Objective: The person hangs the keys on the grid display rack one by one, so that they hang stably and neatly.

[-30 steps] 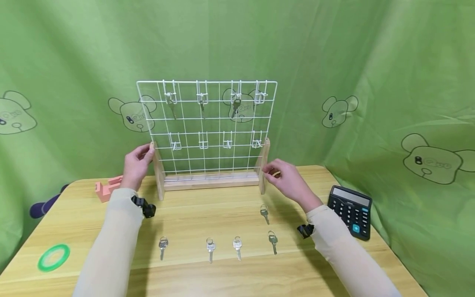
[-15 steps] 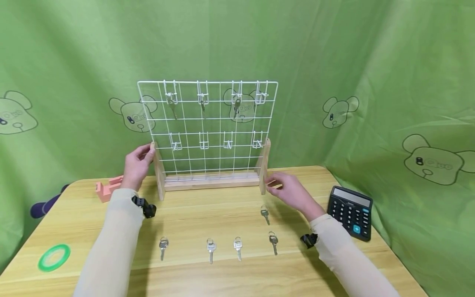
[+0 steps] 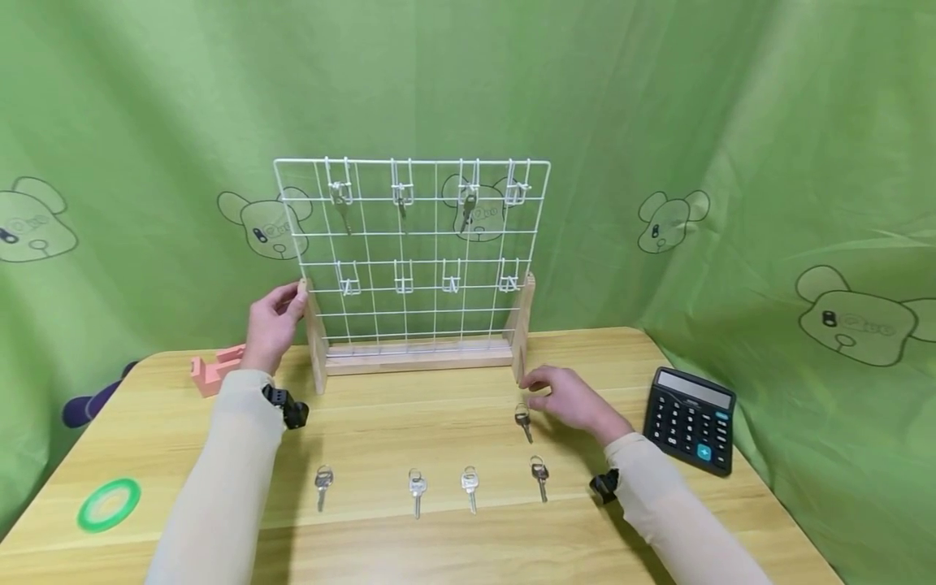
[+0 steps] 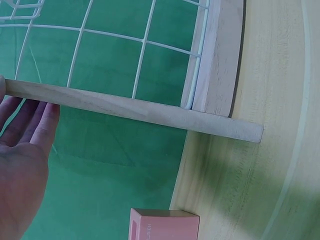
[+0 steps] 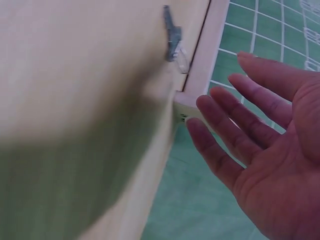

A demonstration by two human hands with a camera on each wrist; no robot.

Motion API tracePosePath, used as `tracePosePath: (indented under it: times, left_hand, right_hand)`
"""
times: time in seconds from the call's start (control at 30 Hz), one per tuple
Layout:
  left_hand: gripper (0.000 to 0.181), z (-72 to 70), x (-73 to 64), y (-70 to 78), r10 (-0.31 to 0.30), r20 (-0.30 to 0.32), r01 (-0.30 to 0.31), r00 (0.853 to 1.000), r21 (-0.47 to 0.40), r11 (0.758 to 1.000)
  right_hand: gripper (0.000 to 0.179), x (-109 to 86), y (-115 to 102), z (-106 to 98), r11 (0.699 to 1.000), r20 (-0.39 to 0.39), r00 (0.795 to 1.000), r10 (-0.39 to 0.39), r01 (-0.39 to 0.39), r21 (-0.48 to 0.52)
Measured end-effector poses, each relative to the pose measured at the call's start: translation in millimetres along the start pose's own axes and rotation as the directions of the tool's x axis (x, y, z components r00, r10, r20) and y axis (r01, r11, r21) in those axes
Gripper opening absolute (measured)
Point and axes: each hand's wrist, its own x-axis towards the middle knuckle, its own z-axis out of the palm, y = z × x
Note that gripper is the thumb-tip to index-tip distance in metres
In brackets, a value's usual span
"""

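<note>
A white wire grid rack (image 3: 431,233) on a wooden stand stands at the back of the table. Its left upright (image 4: 135,106) is pinched near the top between the thumb and fingers of my left hand (image 3: 271,325). My right hand (image 3: 574,400) hovers beside the foot of the right upright (image 3: 522,329), just above a key (image 3: 522,418) with a ring. In the right wrist view its fingers are spread and hold nothing. Several other keys lie in a front row, among them a dark one (image 3: 539,473) and a silver one (image 3: 418,485). Three keys hang from the upper hooks, one on the left (image 3: 342,203).
A black calculator (image 3: 691,418) lies on the right, beside my forearm. A pink tape dispenser (image 3: 210,375) sits behind my left wrist, and a green tape roll (image 3: 108,504) lies front left. Green curtains (image 3: 409,81) enclose the wooden table (image 3: 387,552).
My right hand has slid down along the right upright toward the tabletop and the nearest key. My left hand stays on the left upright.
</note>
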Motion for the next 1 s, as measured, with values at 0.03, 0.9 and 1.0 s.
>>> tracePosePath:
  times: [0.03, 0.9, 1.0]
  left_hand:
    - [0.049, -0.2, -0.3, 0.2, 0.000, -0.001, 0.000, 1.000, -0.001, 1.000]
    - [0.048, -0.4, 0.6, -0.4, 0.000, -0.010, 0.000, 1.000, -0.008, 1.000]
    - [0.048, -0.3, 0.5, -0.7, 0.001, -0.008, -0.001, 1.000, -0.008, 1.000]
  right_hand:
    - [0.030, -0.2, 2, 1, 1.000, 0.008, 1.000, 0.006, -0.006, -0.011]
    - [0.010, 10.3, 13, 20, 0.994, 0.053, 0.993, 0.106, -0.106, -0.015]
    - [0.011, 10.1, 14, 21, 0.995, 0.050, 0.994, 0.098, -0.097, -0.019]
